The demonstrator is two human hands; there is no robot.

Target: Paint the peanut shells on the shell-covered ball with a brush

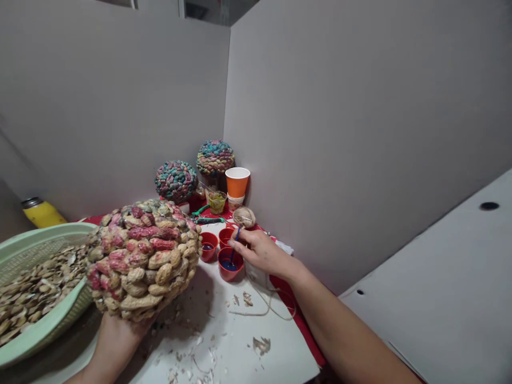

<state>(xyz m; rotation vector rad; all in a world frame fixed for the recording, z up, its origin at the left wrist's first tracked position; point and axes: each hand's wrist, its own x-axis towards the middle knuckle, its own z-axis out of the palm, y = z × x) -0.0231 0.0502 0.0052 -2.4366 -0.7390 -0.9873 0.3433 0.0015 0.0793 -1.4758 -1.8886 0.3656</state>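
A big ball covered in peanuts (148, 261), partly painted pink and red, rests on my left hand (120, 333), which supports it from below; most of those fingers are hidden behind it. My right hand (262, 250) pinches a thin blue paintbrush (236, 242). The brush's lower end dips into a red cup of dark blue paint (231, 265). Beside that stand another red cup with dark liquid (208, 247) and a third red cup (226, 237), partly hidden by the hand.
A green basket (60, 314) of shells stands at left, near a yellow bottle (44, 212). Two painted peanut balls (176, 180), orange paper cups (237, 184), green-handled pliers (208, 220) and a twine ball (244, 216) sit at the back. Shell bits litter the white board (240, 352). Grey partitions rise behind.
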